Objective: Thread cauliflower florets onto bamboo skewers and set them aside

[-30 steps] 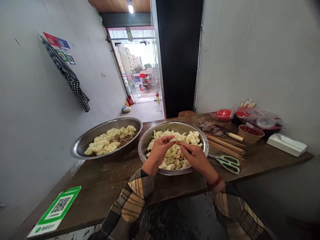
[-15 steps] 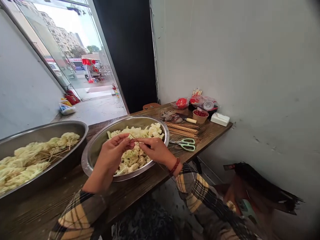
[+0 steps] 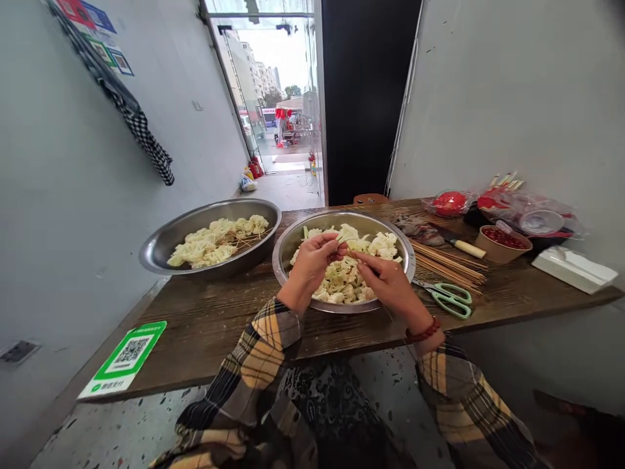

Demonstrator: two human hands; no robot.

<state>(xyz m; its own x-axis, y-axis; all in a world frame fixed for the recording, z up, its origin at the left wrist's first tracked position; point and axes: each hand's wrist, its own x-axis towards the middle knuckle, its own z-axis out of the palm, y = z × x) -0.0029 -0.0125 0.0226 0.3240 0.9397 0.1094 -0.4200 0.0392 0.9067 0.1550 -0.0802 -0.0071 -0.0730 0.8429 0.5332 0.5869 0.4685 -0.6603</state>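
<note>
Above a round steel bowl (image 3: 406, 264) of cut cauliflower (image 3: 342, 284), both my hands meet with pinched fingers. My left hand (image 3: 312, 262) is closed on a small cauliflower floret; only a pale green bit shows between the fingertips. From the right, my right hand (image 3: 390, 286) pinches a thin wooden skewer, its fingertips close to those of the left. Most of the skewer is hidden by the fingers. A second steel basin (image 3: 161, 251) on the left holds skewered cauliflower (image 3: 209, 242) with stick ends pointing right.
Right of the bowl lie green-handled scissors (image 3: 452, 299), a bundle of skewers (image 3: 446, 266) and a knife (image 3: 469, 248). Behind are a paper tub (image 3: 502, 244) of red bits, a white box (image 3: 576, 268) and bagged items (image 3: 537, 208). A QR card (image 3: 127, 358) lies at the table's left end.
My view has swung left, so the whole left basin and the QR card now show. Both hands stay pinched together over the bowl, with little change in their grip.
</note>
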